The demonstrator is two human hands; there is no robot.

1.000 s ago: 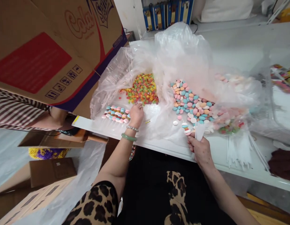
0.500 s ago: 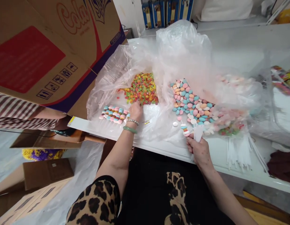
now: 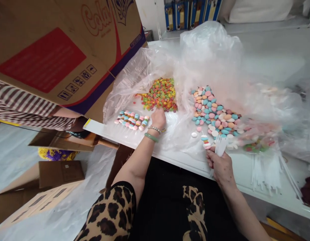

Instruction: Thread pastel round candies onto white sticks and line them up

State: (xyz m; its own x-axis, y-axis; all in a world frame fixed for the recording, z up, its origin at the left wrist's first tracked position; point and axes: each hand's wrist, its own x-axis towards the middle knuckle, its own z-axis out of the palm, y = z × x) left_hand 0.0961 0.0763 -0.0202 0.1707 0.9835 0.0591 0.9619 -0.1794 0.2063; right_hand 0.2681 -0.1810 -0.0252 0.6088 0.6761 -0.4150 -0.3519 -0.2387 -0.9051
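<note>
My left hand reaches into the near edge of a pile of small bright ring candies lying on clear plastic, its fingers curled and hidden from me. Just left of it lies a row of finished candy sticks in pastel colours. My right hand is closed round a bundle of white plastic sticks, one of them carrying a few stacked candies. Beyond that hand spreads a heap of pastel disc candies.
A large cardboard box held by a person in a striped sleeve looms at the left. Crumpled clear bags rise behind the candy. Loose white sticks lie on the white table edge. Flattened cartons sit on the floor.
My left hand has slid from beside the finished sticks toward the ring candy pile. The right hand keeps its hold on the sticks. The view has shifted a little.
</note>
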